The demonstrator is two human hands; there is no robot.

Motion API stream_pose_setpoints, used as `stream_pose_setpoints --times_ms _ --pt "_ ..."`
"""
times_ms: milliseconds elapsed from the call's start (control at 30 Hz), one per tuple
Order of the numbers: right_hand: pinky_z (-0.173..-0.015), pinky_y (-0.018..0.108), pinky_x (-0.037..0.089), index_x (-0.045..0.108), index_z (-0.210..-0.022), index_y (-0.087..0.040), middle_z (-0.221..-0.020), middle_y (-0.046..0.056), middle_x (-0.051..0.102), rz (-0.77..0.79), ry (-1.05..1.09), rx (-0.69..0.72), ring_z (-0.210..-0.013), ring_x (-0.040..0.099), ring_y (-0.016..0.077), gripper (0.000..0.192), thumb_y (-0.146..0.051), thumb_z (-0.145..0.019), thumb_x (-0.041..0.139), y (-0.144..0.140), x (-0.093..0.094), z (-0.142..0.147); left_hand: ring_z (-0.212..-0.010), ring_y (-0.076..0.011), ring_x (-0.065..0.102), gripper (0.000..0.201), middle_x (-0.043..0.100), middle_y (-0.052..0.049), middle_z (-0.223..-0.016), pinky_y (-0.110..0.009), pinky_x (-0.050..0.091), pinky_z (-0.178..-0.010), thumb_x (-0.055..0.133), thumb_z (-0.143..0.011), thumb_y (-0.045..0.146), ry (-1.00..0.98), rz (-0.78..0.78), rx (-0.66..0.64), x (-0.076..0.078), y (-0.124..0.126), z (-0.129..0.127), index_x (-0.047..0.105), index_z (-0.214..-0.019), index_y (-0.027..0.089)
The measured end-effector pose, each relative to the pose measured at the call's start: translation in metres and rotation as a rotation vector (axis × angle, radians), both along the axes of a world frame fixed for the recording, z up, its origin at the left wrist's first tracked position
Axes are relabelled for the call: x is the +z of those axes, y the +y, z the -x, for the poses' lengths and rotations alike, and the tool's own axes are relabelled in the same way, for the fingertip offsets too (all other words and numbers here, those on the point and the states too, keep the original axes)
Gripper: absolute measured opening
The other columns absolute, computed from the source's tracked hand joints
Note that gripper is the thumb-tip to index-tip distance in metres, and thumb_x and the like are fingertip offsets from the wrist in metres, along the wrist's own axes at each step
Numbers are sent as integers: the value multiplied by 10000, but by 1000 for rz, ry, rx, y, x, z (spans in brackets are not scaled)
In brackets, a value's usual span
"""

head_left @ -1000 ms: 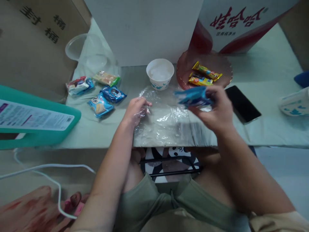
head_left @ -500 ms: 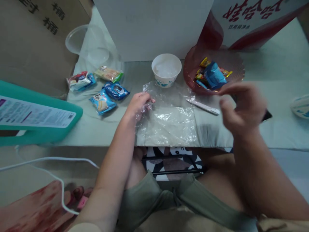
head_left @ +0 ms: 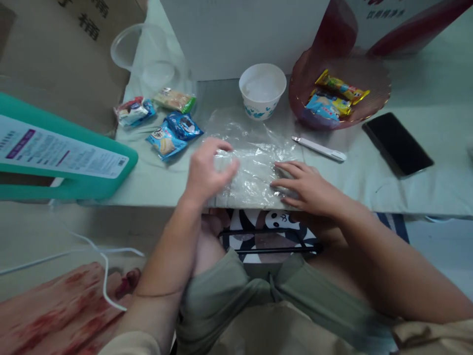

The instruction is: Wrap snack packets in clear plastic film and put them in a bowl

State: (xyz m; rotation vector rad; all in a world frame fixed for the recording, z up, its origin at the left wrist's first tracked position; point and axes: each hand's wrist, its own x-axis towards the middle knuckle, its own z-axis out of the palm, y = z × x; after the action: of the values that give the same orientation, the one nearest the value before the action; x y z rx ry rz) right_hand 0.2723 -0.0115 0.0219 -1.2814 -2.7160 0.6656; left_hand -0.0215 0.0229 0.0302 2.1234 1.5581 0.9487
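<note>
A clear plastic bag (head_left: pixel 253 177) lies flat and crinkled at the table's front edge. Over its left side hovers my left hand (head_left: pixel 207 171), thumb and fingers apart and nothing between them. With fingers spread, my right hand (head_left: pixel 312 190) rests at the bag's right side, its fingertips on or just above the plastic. Behind the bag stands a white paper bowl (head_left: pixel 261 106) with a blue pattern. A white utility knife (head_left: pixel 320 149) lies to the right of the bag. Behind the knife, a reddish glass bowl (head_left: pixel 382 101) holds several wrapped snacks (head_left: pixel 325 107).
Several snack packets (head_left: pixel 166 140) lie on the left beside a clear plastic tub (head_left: pixel 157 54) tipped on its side. A green jug (head_left: pixel 121 165) stands at the left front. A black phone (head_left: pixel 398 144) lies on the right. A large white box (head_left: pixel 240 39) rises at the back.
My right hand has come down leftward from near the glass bowl to the bag. My left hand has let go of the bag's edge. The snacks in the glass bowl lie differently.
</note>
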Motion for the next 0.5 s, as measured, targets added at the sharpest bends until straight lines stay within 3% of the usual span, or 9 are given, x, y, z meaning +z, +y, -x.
stream_pose_setpoints --times_ms 67,133,200,233,333,400,500 --pt "-1083 630 467 764 -974 -240 -1477 115 626 -50 121 -27 -1377 552 395 160 -280 -927 617 3 0 2 -1323 -343 597 471 696 -116 -1313 -538 452 -1161 770 -781 434 228 166 -337 7 -24 -13 691 -1191 216" --pt "-1052 586 500 718 -868 -222 -1331 117 717 -46 288 -100 -1255 648 346 170 -282 -936 574 6 2 2 -1498 -417 428 719 570 -160 -1531 -630 327 -1241 816 -733 474 402 288 -493 9 -38 -19 631 -1374 205" --pt "-1011 532 535 675 -845 -223 -1213 107 766 16 477 -247 -1130 711 297 146 -301 -923 580 10 5 0 -1565 -437 319 799 466 -172 -1627 -674 262 -1261 806 -742 398 476 323 -507 8 -41 -16 560 -1475 200" --pt "-993 510 547 656 -827 -226 -1164 98 781 72 574 -338 -1082 727 280 144 -324 -914 596 12 8 -2 -1573 -426 311 747 453 -164 -1639 -671 259 -1264 770 -764 330 474 310 -493 7 -40 -13 567 -1471 204" --pt "-976 492 561 622 -770 -244 -1108 71 797 329 874 -559 -1044 744 270 227 -447 -859 671 17 14 -11 -1505 -364 461 367 562 -138 -1560 -587 391 -1220 610 -835 197 325 233 -421 4 -32 1 739 -1178 196" --pt "-1033 518 542 652 -784 -265 -1171 53 790 512 1043 -580 -1124 729 292 299 -554 -775 731 18 16 -16 -1326 -310 647 213 705 -130 -1384 -507 513 -1113 545 -862 194 141 212 -361 3 -26 9 751 -916 187" --pt "-1157 585 454 720 -819 -303 -1324 18 742 670 1097 -476 -1344 620 339 471 -758 -701 704 18 17 -22 -1055 -252 764 177 812 -97 -1091 -440 584 -974 534 -848 227 -123 233 -300 -1 -20 16 659 -727 194"
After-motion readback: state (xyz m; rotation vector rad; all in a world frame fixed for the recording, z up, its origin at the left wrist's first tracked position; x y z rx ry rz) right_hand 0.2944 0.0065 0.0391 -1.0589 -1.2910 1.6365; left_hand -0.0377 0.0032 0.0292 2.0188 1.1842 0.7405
